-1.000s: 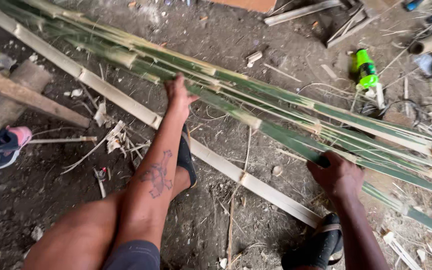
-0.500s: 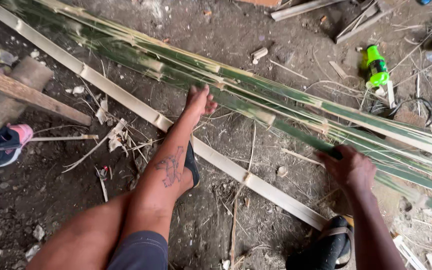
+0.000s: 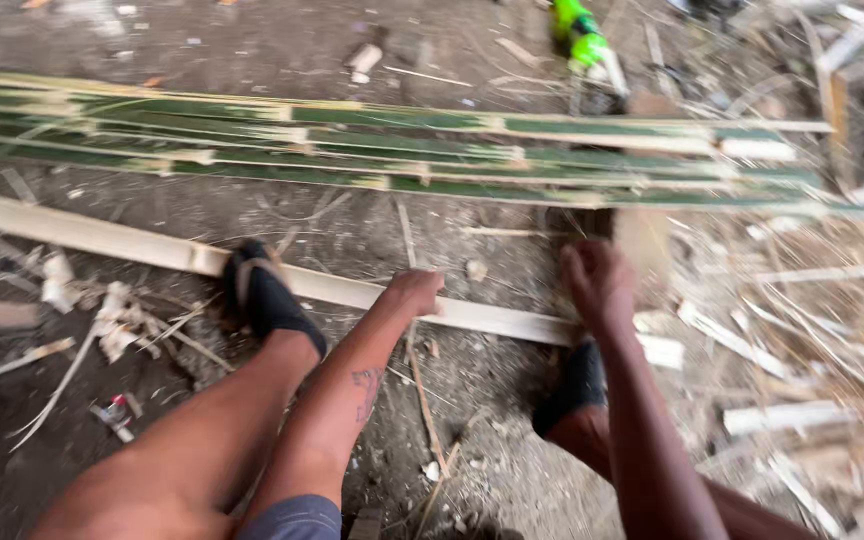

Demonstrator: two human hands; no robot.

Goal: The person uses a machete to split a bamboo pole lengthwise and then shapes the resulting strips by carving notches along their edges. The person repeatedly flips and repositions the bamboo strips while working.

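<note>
My left hand [image 3: 414,292] closes on the long pale split bamboo slat [image 3: 132,245]; my right hand [image 3: 599,283] looks curled, grip unclear. Green bamboo strips [image 3: 432,150] lie stacked beyond, untouched.

A bright green and yellow plastic container [image 3: 580,32] lies blurred on the dirt at the top of the scene, well beyond the right hand [image 3: 600,285]. A small red and white wrapper scrap [image 3: 115,412] sits on the ground, well left of the left hand [image 3: 415,291]. No signs or screens show.
</note>
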